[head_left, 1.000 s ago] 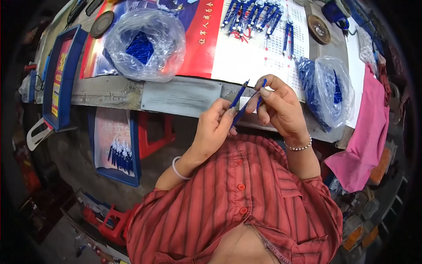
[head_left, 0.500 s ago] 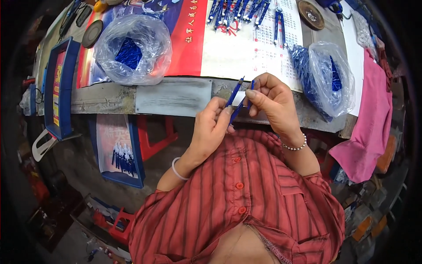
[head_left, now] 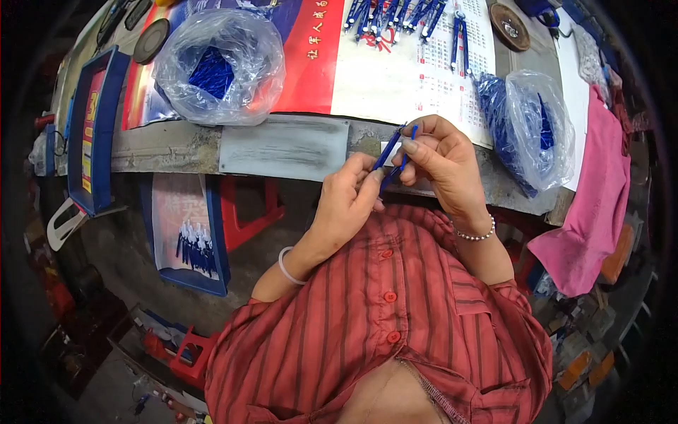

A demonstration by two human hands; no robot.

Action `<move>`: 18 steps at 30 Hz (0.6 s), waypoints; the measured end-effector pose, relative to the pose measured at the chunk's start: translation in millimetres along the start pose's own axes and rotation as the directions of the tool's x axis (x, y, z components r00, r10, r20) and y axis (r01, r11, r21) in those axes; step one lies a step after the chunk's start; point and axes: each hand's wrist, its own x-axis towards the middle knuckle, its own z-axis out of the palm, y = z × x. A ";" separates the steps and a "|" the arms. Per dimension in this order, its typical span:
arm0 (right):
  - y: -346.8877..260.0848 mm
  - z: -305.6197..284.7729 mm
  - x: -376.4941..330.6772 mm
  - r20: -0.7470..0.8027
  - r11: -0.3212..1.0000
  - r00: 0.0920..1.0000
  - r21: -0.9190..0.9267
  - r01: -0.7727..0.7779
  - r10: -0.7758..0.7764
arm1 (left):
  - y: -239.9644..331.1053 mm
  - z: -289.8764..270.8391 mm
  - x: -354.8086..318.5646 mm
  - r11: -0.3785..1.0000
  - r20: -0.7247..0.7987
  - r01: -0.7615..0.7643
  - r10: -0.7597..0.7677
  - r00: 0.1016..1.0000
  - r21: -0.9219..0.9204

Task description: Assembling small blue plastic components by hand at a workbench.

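Observation:
My left hand [head_left: 349, 194] is closed on a blue drawing compass [head_left: 387, 151]. One of its slim blue legs points up and away, and another blue length shows lower, beside my fingers. Close by on the right, my right hand [head_left: 446, 164] pinches a small blue stick-like part [head_left: 413, 132] between thumb and fingertips, near the upper end of the compass. Whether the two pieces touch is hard to make out. Both hands are just off the near table edge, in front of the striped shirt.
Several blue compasses [head_left: 395, 18] lie on the poster, with a single one [head_left: 460, 46] beside them. Plastic bags of blue parts stand left [head_left: 244, 53] and right [head_left: 522, 134]. A blue tray [head_left: 224, 261] holding more compasses is below the table; a pink cloth [head_left: 590, 205] hangs at right.
My hands have come closer together; the compass in my left hand has shifted right toward the small part in my right hand. The whole view has tilted slightly.

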 end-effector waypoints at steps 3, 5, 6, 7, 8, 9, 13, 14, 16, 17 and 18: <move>0.4 2.0 -0.3 0.010 1.000 1.000 0.008 0.002 -0.002 | -2.8 -0.5 0.2 0.999 0.006 -0.017 0.017 1.000 -0.028; 1.7 3.5 -0.3 0.002 1.000 1.000 -0.006 0.000 0.000 | -1.3 -0.5 -0.2 1.000 0.004 -0.012 0.012 1.000 -0.020; 2.2 4.0 -0.2 -0.007 1.000 1.000 -0.019 -0.001 0.001 | -1.0 -0.6 -0.5 1.000 0.004 -0.006 0.006 1.000 -0.011; 1.6 3.7 -0.2 -0.005 1.000 1.000 -0.020 -0.002 0.002 | -1.6 -1.1 -0.9 1.000 0.002 -0.006 0.006 1.000 -0.013; 0.7 2.6 -0.4 0.031 0.999 1.000 -0.040 0.005 -0.004 | -2.8 -1.6 -1.3 1.000 0.009 0.004 -0.004 1.000 -0.001; 0.1 2.1 -0.5 0.067 0.998 0.998 -0.059 0.013 -0.009 | -3.5 -2.1 -1.8 1.000 0.017 0.014 -0.014 1.000 0.011; 0.6 2.5 -7.3 0.065 0.938 0.983 -0.291 0.186 -0.174 | -5.2 -1.9 -2.2 1.000 0.017 0.024 -0.023 1.000 -0.014; -5.5 -1.6 -10.0 0.135 0.835 0.980 -0.514 0.195 -0.146 | -7.8 -2.8 -2.6 1.000 0.026 0.021 -0.021 0.999 0.006; -14.7 -4.3 -12.3 0.194 0.678 0.976 -0.704 0.211 -0.102 | -8.5 -4.1 -2.9 1.000 0.036 0.018 -0.019 0.999 0.026; -18.4 -4.7 -12.1 0.293 0.592 0.947 -0.744 0.311 -0.130 | -6.6 -4.9 -2.9 0.997 0.057 0.026 -0.030 0.998 0.069; -21.9 -4.3 -12.4 0.391 0.497 0.909 -0.765 0.409 -0.146 | -5.7 -5.2 -3.0 0.993 0.077 0.033 -0.042 0.996 0.112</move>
